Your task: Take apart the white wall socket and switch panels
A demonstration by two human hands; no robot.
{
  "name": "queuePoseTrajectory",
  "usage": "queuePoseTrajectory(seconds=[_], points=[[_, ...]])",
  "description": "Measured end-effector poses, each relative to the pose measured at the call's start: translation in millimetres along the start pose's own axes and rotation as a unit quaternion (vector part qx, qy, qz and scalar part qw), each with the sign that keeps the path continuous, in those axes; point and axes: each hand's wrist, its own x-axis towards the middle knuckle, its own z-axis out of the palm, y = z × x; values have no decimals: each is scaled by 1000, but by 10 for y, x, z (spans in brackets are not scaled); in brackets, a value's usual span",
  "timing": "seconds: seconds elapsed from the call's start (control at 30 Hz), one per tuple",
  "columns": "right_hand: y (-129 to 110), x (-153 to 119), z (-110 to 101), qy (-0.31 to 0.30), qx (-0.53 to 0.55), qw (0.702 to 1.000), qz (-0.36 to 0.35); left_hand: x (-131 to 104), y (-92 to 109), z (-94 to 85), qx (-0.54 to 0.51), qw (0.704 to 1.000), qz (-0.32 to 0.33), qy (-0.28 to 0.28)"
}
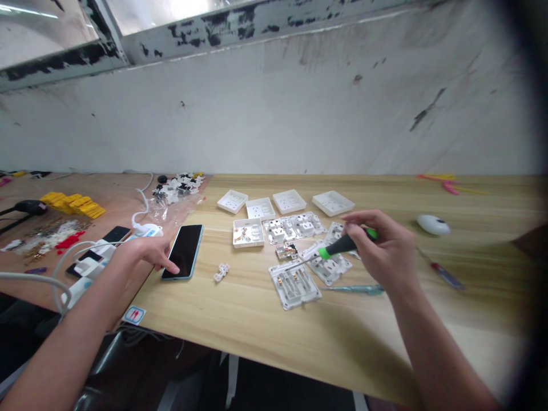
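My right hand (387,245) is wrapped round a black and green screwdriver (342,245). Its shaft slants down left over a white socket back plate (294,285) with brass pieces in it; whether the tip touches cannot be made out. Just behind that plate lies a small metal-and-white part (286,251). My left hand (156,254) grips the lower left edge of a smartphone (185,251), thumb on the dark screen, other fingers partly hidden at its side. A small white plastic piece (221,273) lies between the phone and the plate.
White socket covers (290,201) and a box of brass parts (248,234) stand behind more plates (327,268). A teal tool (357,289), another screwdriver (447,275) and a white mouse-like object (433,224) lie right. Cables, chargers and yellow parts (72,204) crowd the left.
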Motion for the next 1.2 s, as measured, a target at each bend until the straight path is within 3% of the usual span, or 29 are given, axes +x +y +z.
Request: queuePoseTrajectory(seconds=[0.1,0.4,0.6,0.67,0.8,0.87,0.93,1.1,1.2], points=[[6,-9,-12,2,0,1000,7,-2,21,-20,18,998,-25,-49],[6,-8,-10,0,-10,1000,22,-42,103,-55,25,998,-22,-57],[31,-26,-17,5,-4,999,33,-149,191,-69,15,999,-38,-25],[52,-26,-17,14,2,999,45,-209,198,-95,25,999,-30,4],[80,-7,-22,42,22,996,73,-327,254,-109,6,986,3,169],[76,4,-25,54,39,993,94,-362,396,-54,-31,973,64,220],[66,12,-29,60,51,991,112,-370,642,60,-65,961,141,230],[71,16,-24,48,55,989,129,-314,1415,444,-134,926,293,197],[96,16,-17,45,56,989,133,-277,1700,587,-149,903,339,217]])
